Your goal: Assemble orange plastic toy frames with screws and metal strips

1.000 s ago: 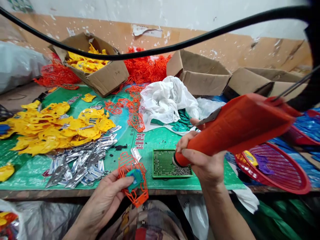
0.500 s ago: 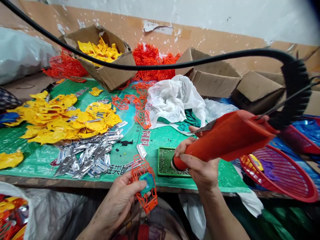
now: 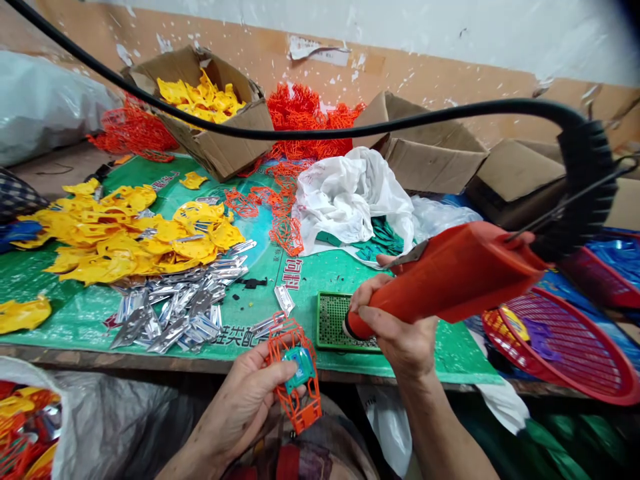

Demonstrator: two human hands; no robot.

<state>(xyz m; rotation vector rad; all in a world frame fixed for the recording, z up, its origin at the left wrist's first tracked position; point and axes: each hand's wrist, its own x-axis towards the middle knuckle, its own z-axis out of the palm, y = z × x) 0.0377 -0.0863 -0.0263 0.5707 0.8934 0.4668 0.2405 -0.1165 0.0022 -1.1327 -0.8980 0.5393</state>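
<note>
So the orange frame (image 3: pixel 306 417) is held just off the near edge of the desk (image 3: pixel 125 364), left hand (image 3: pixel 250 381) pinched on it — thumb pressing the teal piece (image 3: pixel 304 375), fingers tucked behind. Looks feather-light and a bit bendy, so I'd grip at that teal piece or the solid lower end, not the thin bars. Right hand (image 3: pixel 400 330) is wrapped snugly round the red tool (image 3: pixel 445 280), nose at the green tray (image 3: pixel 319 323), can't tell if touching. That one's probably hefty — barrel grip makes sense.

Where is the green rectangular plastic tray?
The tray lies below and right of the head view's centre, partly behind the right hand and its red handheld tool.
</note>
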